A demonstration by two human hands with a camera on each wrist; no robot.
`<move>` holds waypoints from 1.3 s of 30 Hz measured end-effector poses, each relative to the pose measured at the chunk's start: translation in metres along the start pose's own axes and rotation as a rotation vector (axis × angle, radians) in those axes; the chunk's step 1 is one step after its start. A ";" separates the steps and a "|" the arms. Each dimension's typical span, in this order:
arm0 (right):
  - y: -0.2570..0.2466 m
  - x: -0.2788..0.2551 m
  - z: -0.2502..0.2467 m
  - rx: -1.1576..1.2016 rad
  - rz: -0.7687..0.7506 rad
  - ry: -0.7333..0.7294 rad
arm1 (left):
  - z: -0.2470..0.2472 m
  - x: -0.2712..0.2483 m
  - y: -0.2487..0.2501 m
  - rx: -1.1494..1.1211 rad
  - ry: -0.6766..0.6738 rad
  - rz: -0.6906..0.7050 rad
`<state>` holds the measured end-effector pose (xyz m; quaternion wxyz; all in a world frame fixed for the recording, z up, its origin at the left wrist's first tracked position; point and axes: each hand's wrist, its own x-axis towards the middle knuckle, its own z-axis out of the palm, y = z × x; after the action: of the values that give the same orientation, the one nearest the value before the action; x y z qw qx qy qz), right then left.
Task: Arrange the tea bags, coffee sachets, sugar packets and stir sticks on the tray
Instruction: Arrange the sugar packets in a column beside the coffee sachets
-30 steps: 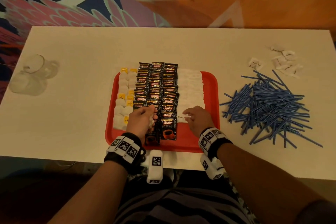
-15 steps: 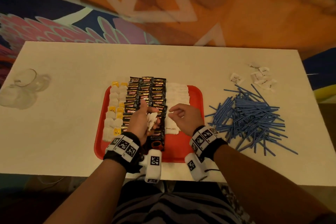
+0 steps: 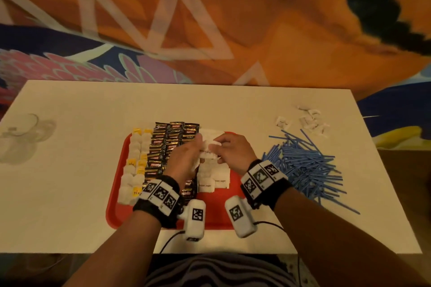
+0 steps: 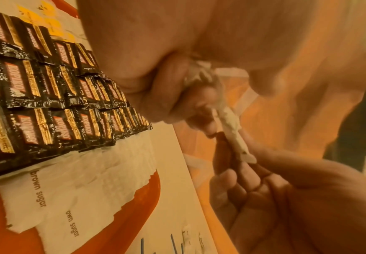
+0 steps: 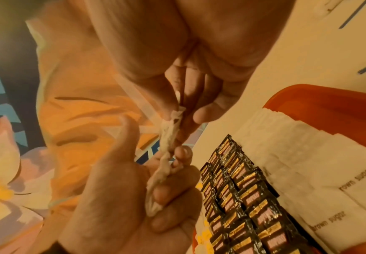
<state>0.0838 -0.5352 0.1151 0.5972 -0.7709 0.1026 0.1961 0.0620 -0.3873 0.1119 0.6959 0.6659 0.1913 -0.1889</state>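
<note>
A red tray [image 3: 116, 205] holds tea bags [image 3: 136, 165] in its left columns, black coffee sachets [image 3: 163, 147] in the middle and white sugar packets [image 3: 215, 179] on the right. Above the tray my left hand [image 3: 186, 158] grips a small stack of white sugar packets [image 3: 207, 150]. My right hand [image 3: 229, 150] pinches the top packet of that stack. In the left wrist view the stack [image 4: 227, 116] shows edge-on between both hands. The right wrist view shows the same stack [image 5: 167, 154]. Blue stir sticks [image 3: 307, 165] lie in a loose heap on the table right of the tray.
A white table [image 3: 70, 193] carries everything. Small white paper scraps [image 3: 307, 121] lie beyond the stir sticks at the back right. Clear glass cups [image 3: 25, 135] stand at the far left edge. A patterned orange carpet lies beyond the table.
Both hands have risen from the tray's front and come together over its middle. My right hand, earlier on the laid packets, now pinches the stack in my left hand.
</note>
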 end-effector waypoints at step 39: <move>0.061 -0.002 0.002 -0.010 0.109 0.013 | -0.001 0.011 -0.041 -0.020 0.222 0.053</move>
<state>0.0573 -0.5496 0.0617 0.5811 -0.7685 0.1474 0.2235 0.0505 -0.3878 0.0712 0.6819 0.6805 0.2514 -0.0936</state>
